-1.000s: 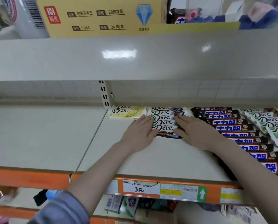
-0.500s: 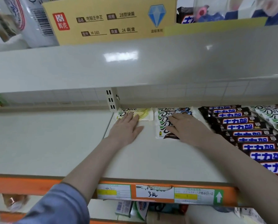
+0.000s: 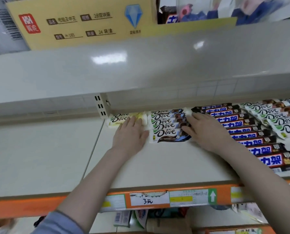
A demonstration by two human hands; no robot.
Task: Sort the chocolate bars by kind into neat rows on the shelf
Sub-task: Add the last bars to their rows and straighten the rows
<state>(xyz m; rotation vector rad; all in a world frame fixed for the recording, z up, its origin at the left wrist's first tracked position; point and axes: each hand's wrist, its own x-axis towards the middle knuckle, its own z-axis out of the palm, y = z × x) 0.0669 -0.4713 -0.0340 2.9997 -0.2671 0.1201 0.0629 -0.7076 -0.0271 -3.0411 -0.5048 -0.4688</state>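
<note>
My left hand (image 3: 130, 132) slid back from the yellow bars (image 3: 122, 117) to the blue Dove row (image 3: 168, 125); right hand (image 3: 206, 130) stayed opposite. Both lie flat, gripping nothing, squeezing that row straight at the shelf (image 3: 157, 164) back. Looks nearly tidy.

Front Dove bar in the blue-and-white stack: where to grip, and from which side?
Pinch the front Dove bar across its short ends, from above and the aisle side. It lies flat and crosswise, front edge free; the left hand and right hand already flank it.
</note>
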